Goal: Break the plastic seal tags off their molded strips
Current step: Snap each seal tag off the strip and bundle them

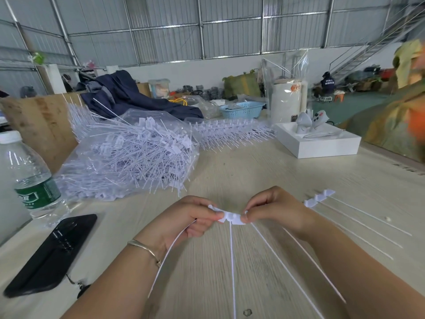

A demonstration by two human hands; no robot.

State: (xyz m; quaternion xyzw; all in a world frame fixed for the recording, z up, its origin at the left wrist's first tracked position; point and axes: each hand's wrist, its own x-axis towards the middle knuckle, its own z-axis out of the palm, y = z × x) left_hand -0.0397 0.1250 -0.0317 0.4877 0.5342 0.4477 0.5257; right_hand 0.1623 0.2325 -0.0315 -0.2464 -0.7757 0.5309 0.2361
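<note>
Seal strip (232, 218): white molded plastic, a short row of joined tag heads with thin tails fanning toward the bottom edge. Held at lower centre, above the surface (253, 171). Left hand (190, 217) pinches its left end; right hand (273, 211) pinches its right end, fingers curled. Second strip (318, 198) lies flat just right of the right hand. Bagged pile of tags (128, 157) at centre left. Phone (53, 254) and water bottle (27, 176) at lower left edge. White box (322, 146) upper right. Bare wood between hands and pile.
</note>
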